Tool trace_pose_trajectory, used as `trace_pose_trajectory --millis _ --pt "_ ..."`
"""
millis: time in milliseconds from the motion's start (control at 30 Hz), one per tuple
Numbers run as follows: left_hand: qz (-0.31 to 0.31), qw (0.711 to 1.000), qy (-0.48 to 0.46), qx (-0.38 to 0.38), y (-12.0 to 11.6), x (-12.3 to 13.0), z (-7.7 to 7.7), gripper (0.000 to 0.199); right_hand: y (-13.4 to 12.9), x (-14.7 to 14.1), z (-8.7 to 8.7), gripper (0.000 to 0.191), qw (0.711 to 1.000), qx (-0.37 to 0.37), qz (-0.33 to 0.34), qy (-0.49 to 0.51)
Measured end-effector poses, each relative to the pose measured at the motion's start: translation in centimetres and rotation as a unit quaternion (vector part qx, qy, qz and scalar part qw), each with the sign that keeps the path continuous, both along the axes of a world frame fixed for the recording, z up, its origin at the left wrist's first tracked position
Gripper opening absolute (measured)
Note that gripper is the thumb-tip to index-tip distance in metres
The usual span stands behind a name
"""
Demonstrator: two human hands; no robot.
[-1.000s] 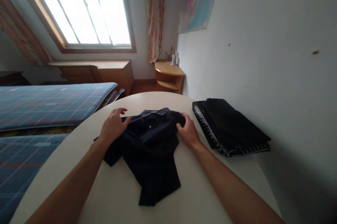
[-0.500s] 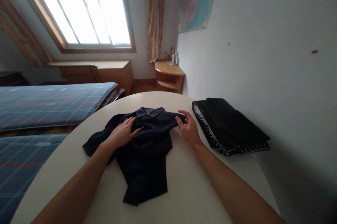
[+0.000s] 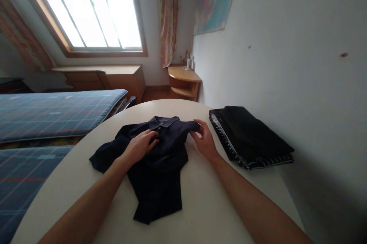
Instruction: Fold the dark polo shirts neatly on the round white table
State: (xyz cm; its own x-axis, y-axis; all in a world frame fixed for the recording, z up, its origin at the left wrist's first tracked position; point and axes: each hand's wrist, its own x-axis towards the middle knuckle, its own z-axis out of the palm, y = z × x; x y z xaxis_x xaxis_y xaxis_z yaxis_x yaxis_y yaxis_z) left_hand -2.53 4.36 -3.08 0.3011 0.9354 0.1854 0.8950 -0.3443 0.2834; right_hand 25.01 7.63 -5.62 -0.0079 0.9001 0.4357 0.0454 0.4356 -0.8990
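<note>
A dark navy collared shirt (image 3: pixel 163 175) lies crumpled on a round white table (image 3: pixel 206 206), its collar toward the far side. My left hand (image 3: pixel 140 146) rests on the chest just below the collar, fingers curled against the cloth near the buttons. At the shirt's right side, my right hand (image 3: pixel 203 139) pinches the end of the sleeve between thumb and fingers. The shirt's left sleeve spreads out flat toward the table's left side.
Folded black clothes with a striped edge (image 3: pixel 249 137) are stacked at the table's right, by the wall. Beyond the left edge are blue plaid mattresses (image 3: pixel 57 116). A small wooden corner shelf (image 3: pixel 183 74) stands behind the table.
My left hand has slid right across the shirt's chest, and its fingers have curled. My right hand has shifted slightly left with the sleeve, which is now more bunched.
</note>
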Motion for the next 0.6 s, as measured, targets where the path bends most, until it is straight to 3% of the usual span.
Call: trace_pose_trajectory --millis 167,367,500,600 --pt "0.031 0.999 0.012 0.021 -0.3 0.4 0.6 0.02 -0.3 -0.1 0.7 0.041 0.999 0.011 -0.033 -0.008" --pt "0.208 0.969 -0.034 0.127 -0.2 -0.1 2.2 0.019 -0.3 0.5 1.5 0.033 0.984 0.074 -0.159 -0.035" --pt "0.291 0.95 -0.037 0.107 0.3 -0.9 1.9 0.018 -0.1 0.5 0.7 0.046 0.989 0.072 -0.106 -0.079" --pt "0.309 0.949 -0.006 0.058 0.5 -1.7 1.0 0.019 -0.3 0.3 -0.2 0.06 0.979 0.04 -0.051 -0.193"
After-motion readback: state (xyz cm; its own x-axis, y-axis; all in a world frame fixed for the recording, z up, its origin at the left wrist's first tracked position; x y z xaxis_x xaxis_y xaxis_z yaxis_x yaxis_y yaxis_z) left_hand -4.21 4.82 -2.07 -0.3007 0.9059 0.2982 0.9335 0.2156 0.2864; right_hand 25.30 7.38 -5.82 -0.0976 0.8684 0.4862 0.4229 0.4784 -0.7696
